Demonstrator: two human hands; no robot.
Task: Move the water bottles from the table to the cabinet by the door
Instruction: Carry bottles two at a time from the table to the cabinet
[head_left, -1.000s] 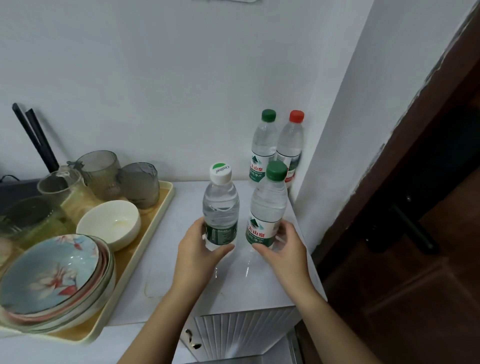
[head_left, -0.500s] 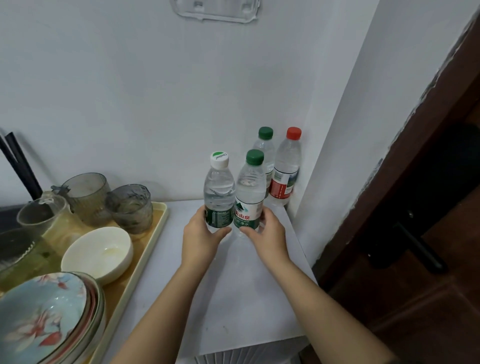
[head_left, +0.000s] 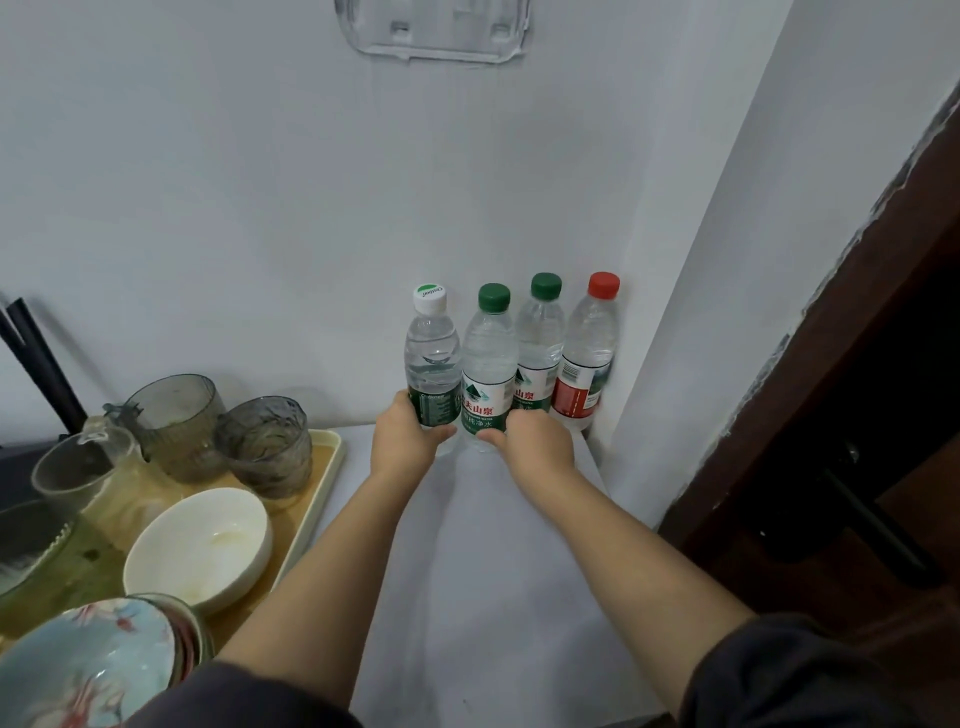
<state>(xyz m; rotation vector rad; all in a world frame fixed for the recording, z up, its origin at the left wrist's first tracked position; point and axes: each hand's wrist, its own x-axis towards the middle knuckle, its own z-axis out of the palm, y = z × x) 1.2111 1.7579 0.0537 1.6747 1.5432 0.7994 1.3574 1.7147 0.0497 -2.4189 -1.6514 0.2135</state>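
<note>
Left hand: fingers wrapped round white-capped bottle. Right hand: fingers gripping green-capped bottle. Both upright on cabinet top, beside two more bottles at wall.

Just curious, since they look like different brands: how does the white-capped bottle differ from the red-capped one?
The white-capped bottle has a dark green label; the red-capped bottle has a red and white one. The white-capped bottle is in the grip of the left hand at the left end of the row; the red-capped bottle stands untouched in the corner. Both are clear, upright and capped.
</note>
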